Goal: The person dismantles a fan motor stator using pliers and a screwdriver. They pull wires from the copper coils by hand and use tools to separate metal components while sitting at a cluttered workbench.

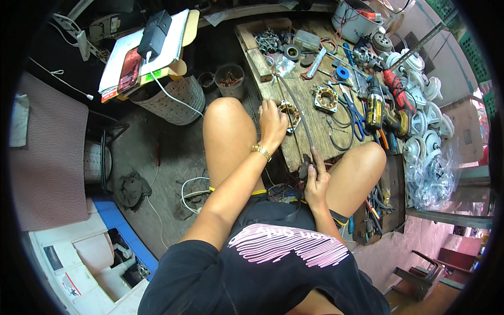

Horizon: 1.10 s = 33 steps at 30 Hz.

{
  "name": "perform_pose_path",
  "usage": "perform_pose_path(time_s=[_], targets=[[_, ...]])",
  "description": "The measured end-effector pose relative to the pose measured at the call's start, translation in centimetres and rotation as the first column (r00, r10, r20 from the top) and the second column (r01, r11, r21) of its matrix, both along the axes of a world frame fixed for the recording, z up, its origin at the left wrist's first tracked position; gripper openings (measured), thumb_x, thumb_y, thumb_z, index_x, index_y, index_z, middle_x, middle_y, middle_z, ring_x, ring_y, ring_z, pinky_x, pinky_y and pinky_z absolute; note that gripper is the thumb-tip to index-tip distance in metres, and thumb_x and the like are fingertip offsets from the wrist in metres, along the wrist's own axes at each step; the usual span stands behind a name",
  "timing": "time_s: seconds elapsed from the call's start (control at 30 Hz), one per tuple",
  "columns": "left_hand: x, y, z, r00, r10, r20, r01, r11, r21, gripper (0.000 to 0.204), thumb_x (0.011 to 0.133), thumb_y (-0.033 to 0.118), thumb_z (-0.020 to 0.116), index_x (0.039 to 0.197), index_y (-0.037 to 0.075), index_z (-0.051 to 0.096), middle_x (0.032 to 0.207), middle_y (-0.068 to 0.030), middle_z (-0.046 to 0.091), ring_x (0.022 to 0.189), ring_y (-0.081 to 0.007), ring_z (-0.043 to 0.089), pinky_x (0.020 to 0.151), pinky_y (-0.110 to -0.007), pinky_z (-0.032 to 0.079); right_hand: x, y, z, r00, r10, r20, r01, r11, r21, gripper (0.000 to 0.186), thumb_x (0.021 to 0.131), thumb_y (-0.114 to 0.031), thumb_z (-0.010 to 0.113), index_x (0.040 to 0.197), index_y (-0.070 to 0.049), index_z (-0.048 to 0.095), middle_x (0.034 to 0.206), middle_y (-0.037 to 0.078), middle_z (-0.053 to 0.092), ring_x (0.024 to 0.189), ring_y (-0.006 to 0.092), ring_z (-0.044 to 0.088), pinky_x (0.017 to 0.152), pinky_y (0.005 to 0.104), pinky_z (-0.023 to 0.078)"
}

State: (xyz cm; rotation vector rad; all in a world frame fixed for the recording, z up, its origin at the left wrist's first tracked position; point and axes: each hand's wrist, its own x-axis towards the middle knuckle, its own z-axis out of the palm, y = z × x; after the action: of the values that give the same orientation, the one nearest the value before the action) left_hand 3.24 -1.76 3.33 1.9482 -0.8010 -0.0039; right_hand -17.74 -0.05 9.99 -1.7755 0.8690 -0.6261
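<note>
My left hand [273, 123] grips a stator [293, 114] with copper windings at the edge of the worn wooden bench [289, 152]. Closed around the dark handle of a long bowed tool, apparently a hacksaw [295, 110], is my right hand [318, 184], index finger stretched along it. The tool's thin straight strip crosses the stator beside my left fingers; exactly where it touches is unclear. A second stator [326, 98] lies to the right, near blue-handled scissors [358, 118] and a coil of dark tubing [341, 142].
A yellow drill [375, 105], red tool [396, 86], fasteners [268, 41] and several white pulleys [433, 118] crowd the right. Notebooks [115, 73] with charger and phone top a basket [178, 105] at left. A tool box [391, 205] sits beside my right knee; cables [191, 191] lie on the floor.
</note>
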Motion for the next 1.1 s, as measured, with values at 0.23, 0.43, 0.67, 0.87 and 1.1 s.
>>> perform_pose_path(time_s=[0.23, 0.43, 0.67, 0.87, 1.1], targets=[[4.0, -1.5, 3.6, 0.973, 0.224, 0.053, -0.206, 0.950, -0.235, 0.028, 0.075, 0.002, 0.055, 0.101, -0.003, 0.046, 0.097, -0.0223, 0.053, 0.095, -0.0407, 0.049, 0.087, -0.048, 0.039, 4.6, -2.5, 0.5, 0.971, 0.141, 0.195, -0.071, 0.942, -0.328, 0.044, 0.094, -0.006, 0.048, 0.138, -0.005, 0.050, 0.085, 0.011, 0.056, 0.070, 0.0137, 0.048, 0.066, 0.0299, 0.041], [9.8, -4.7, 4.6, 0.944, 0.323, -0.059, -0.322, 0.877, -0.356, 0.028, 0.076, 0.003, 0.054, 0.102, -0.002, 0.045, 0.097, -0.0242, 0.055, 0.095, -0.0426, 0.050, 0.086, -0.051, 0.039, 11.2, -6.0, 0.4, 0.952, 0.175, 0.252, -0.106, 0.958, -0.265, 0.041, 0.099, -0.013, 0.046, 0.140, -0.007, 0.048, 0.061, -0.004, 0.046, 0.051, 0.0045, 0.039, 0.046, 0.0223, 0.035], [13.4, -6.9, 3.2, 0.943, 0.322, -0.088, -0.333, 0.889, -0.314, 0.030, 0.075, 0.005, 0.055, 0.100, -0.004, 0.041, 0.103, -0.0270, 0.051, 0.102, -0.0464, 0.047, 0.094, -0.053, 0.035, 15.3, -8.4, 0.2, 0.959, 0.165, 0.228, -0.101, 0.958, -0.268, 0.040, 0.095, -0.011, 0.049, 0.135, -0.009, 0.055, 0.089, 0.012, 0.070, 0.056, 0.0106, 0.042, 0.055, 0.0305, 0.042], [15.4, -6.7, 1.1, 0.948, 0.316, 0.015, -0.313, 0.944, -0.107, 0.034, 0.077, 0.010, 0.057, 0.104, -0.006, 0.044, 0.110, -0.0269, 0.050, 0.107, -0.0467, 0.046, 0.097, -0.054, 0.036, 16.5, -8.6, 0.5, 0.949, 0.189, 0.252, -0.091, 0.931, -0.354, 0.041, 0.095, -0.010, 0.051, 0.136, -0.012, 0.054, 0.063, 0.004, 0.050, 0.055, 0.0101, 0.044, 0.055, 0.0296, 0.041], [15.8, -5.3, 4.9, 0.982, -0.155, -0.103, 0.180, 0.932, 0.315, 0.093, 0.065, 0.032, 0.075, 0.138, -0.005, 0.030, 0.139, -0.0240, 0.036, 0.130, -0.0431, 0.036, 0.104, -0.055, 0.034, 16.0, -9.3, 0.5, 0.958, 0.151, 0.243, -0.107, 0.977, -0.185, 0.041, 0.095, -0.010, 0.051, 0.136, -0.012, 0.053, 0.064, 0.006, 0.049, 0.055, 0.0124, 0.043, 0.057, 0.0302, 0.043]])
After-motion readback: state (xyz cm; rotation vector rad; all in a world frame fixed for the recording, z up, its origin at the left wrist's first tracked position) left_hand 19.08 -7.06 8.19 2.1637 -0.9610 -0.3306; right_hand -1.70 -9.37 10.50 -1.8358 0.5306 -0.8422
